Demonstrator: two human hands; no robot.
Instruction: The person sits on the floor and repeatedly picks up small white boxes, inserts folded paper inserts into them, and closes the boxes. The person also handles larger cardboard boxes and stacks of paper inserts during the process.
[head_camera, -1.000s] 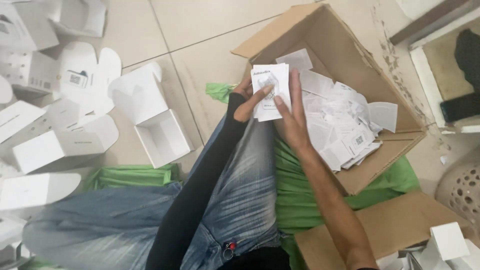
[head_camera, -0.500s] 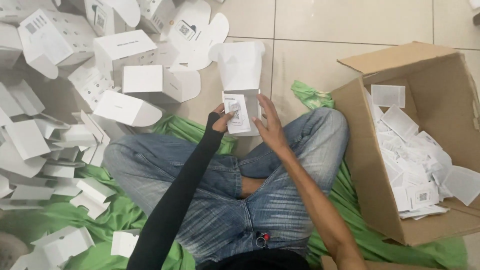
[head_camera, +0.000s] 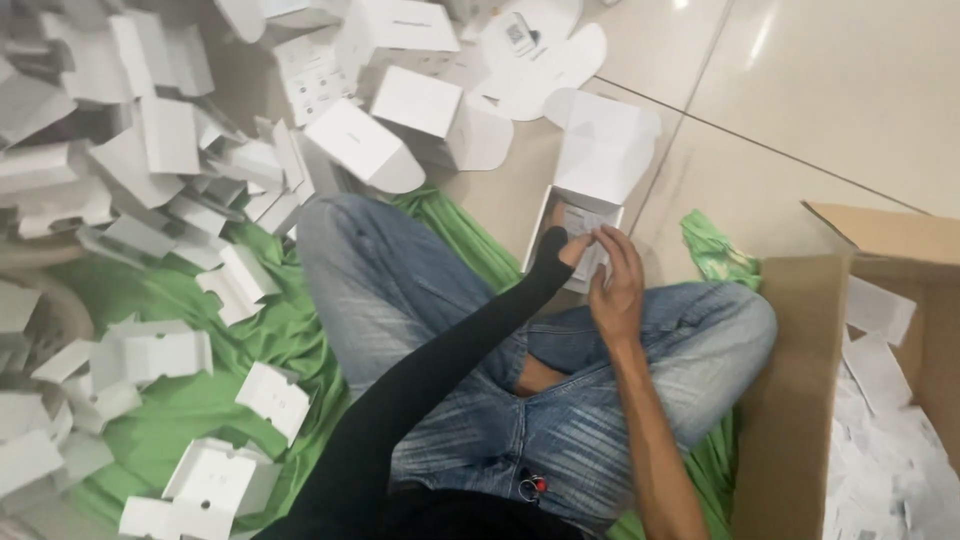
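Head view: both hands at an open white carton on the floor, beyond the knees.
The left hand, black-sleeved, and the right hand pinch a white paper slip inside the open white carton. Folded white cartons heap on green cloth at left; a brown cardboard box of paper slips stands at right.

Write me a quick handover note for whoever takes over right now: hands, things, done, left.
Left hand, black sleeve, and right hand both hold a small white paper slip at the mouth of an open white cardboard box on the tiled floor.
Done: folded white boxes piled at the left on green cloth.
Left: more slips in the brown carton.
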